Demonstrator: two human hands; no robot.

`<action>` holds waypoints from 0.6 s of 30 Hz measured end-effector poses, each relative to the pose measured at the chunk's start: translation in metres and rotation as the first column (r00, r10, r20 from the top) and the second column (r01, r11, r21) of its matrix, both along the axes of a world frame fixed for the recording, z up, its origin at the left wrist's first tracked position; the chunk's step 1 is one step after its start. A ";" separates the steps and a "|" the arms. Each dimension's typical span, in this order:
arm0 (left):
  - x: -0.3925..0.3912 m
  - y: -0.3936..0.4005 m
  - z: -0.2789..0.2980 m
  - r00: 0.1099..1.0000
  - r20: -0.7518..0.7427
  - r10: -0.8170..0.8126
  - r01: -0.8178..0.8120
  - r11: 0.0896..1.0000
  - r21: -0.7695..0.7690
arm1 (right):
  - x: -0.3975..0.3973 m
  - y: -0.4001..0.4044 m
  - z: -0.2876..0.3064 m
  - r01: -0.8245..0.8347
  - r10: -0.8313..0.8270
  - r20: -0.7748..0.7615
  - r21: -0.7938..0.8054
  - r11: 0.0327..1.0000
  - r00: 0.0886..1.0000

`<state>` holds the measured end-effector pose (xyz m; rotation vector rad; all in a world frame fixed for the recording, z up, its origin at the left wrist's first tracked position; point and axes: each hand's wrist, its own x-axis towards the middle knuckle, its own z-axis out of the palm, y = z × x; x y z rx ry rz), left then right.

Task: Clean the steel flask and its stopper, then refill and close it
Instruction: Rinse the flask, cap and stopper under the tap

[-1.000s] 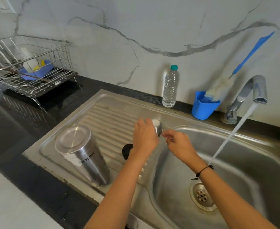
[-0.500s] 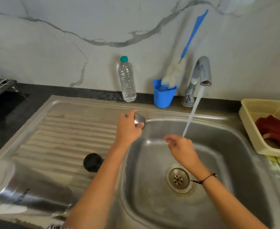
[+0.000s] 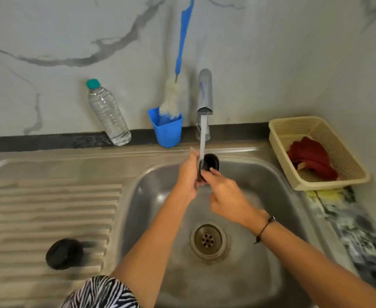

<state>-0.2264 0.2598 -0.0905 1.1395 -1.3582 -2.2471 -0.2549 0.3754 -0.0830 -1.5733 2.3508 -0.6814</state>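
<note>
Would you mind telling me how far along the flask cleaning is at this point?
Done: the flask is already apart, with a black part lying on the drainboard. In hand: the left hand and right hand hold the cap under the tap's running water. Left: the flask body is out of view, so its washing can't be judged; refilling and closing remain.

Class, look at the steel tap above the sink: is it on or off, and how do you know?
On. A stream of water falls from the steel tap onto the black round cap held in both hands.
</note>
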 end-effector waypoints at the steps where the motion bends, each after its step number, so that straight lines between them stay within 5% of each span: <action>1: -0.001 -0.005 0.002 0.999 0.033 -0.010 0.011 1.000 -0.018 | -0.005 0.001 0.001 -0.053 0.054 -0.015 0.022 0.998 0.998; 3: 0.001 -0.012 0.004 0.992 0.096 -0.078 0.079 0.997 -0.007 | -0.026 -0.002 0.004 -0.244 0.273 -0.188 0.163 0.956 0.943; 5: 0.003 -0.019 0.004 0.965 0.194 -0.179 0.185 0.983 -0.013 | -0.048 -0.010 0.009 -0.395 0.471 -0.402 0.260 0.881 0.785; 8: -0.003 -0.027 0.009 0.953 0.247 -0.174 0.197 0.978 -0.070 | -0.064 -0.021 0.001 -0.416 0.448 -0.640 0.213 0.884 0.624; 9: -0.007 -0.028 0.013 0.967 0.217 -0.131 0.153 0.984 -0.090 | -0.058 -0.025 0.000 -0.353 0.399 -0.657 0.210 0.912 0.640; 11: -0.015 -0.030 0.013 0.988 0.153 -0.033 0.054 0.990 -0.130 | -0.036 -0.033 0.003 -0.165 0.226 -0.509 0.163 0.973 0.831; 13: -0.017 -0.026 0.007 0.996 0.038 0.078 -0.074 0.992 -0.098 | -0.018 -0.046 0.019 0.095 -0.103 0.053 0.145 0.985 0.993; 15: -0.016 -0.024 0.001 0.979 -0.071 0.189 -0.192 0.980 -0.042 | -0.013 -0.057 0.026 0.236 -0.241 0.536 0.080 0.969 0.809; 16: -0.016 -0.024 0.002 0.975 -0.101 0.199 -0.205 0.978 -0.048 | -0.013 -0.056 0.026 0.294 -0.242 0.612 0.017 0.956 0.753; 18: -0.014 -0.027 0.008 0.989 -0.084 0.123 -0.131 0.987 -0.091 | -0.014 -0.044 0.025 0.210 -0.139 0.513 -0.083 0.974 0.847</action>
